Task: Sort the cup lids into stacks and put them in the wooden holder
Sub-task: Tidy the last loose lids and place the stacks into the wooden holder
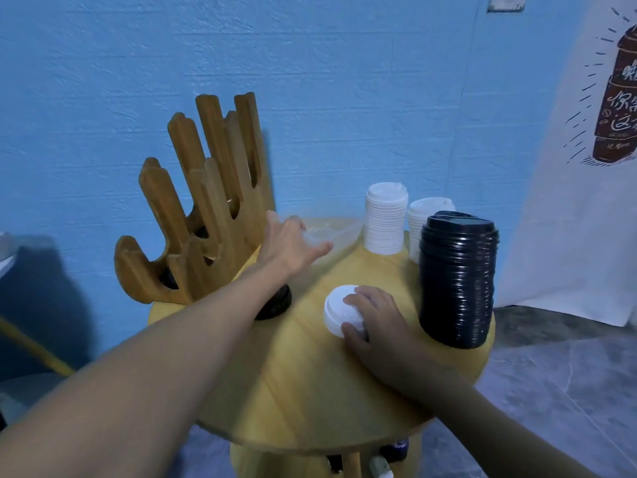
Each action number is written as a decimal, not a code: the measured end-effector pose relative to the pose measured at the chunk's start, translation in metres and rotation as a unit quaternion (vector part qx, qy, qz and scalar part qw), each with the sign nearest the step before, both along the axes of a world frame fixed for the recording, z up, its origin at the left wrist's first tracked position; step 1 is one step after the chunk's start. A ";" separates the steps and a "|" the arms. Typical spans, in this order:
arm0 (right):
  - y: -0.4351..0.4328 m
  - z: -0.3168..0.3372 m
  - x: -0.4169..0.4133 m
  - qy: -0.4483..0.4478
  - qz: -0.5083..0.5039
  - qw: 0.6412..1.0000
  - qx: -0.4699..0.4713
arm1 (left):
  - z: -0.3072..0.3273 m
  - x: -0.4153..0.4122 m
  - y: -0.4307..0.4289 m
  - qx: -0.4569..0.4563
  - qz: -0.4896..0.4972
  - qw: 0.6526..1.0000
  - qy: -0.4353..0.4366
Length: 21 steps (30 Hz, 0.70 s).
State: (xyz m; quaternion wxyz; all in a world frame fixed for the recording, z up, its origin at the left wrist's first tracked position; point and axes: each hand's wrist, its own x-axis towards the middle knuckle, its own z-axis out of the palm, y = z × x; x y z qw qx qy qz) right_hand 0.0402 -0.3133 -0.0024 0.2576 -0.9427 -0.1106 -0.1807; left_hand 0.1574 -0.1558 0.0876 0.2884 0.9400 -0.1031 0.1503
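Loose white lid (339, 307) lies flat mid-desk, round, matte, raised rim. Our right hand (375, 326) grasps it: fingers (358, 298) curled on top, thumb at the near rim.

Our left hand (291, 246) reaches over clear lids (339, 232) at the far edge. It is blurred, so we cannot tell if its fingers (274, 222) grasp them or only touch.

Sorted so far:
- Tall black stack (456, 281) at the right rim.
- Two white stacks (386, 219) behind it, near the far edge.
- Short black pile (275, 305) partly hidden under our left forearm.

Wooden holder (206, 215), with slotted upright slats, sits at the left rear and overhangs the desk (293, 374) edge. We see dark lids low in its slots.

The desk is round and small. Open wood in the near half; stacks crowd the right and far rims. Blue wall (344, 98) just behind.
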 end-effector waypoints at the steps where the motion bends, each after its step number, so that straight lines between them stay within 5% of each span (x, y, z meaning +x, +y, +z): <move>1: 0.001 -0.001 0.008 0.000 0.002 1.000 0.006 | 0.000 0.014 0.002 0.005 0.000 1.000 0.007; 13: 0.013 -0.002 0.088 0.007 -0.025 0.995 0.098 | -0.047 0.156 0.000 -0.027 0.011 0.996 0.080; 21: 0.015 -0.004 0.126 0.001 -0.064 0.995 0.074 | -0.056 0.189 -0.013 0.036 0.061 0.997 -0.013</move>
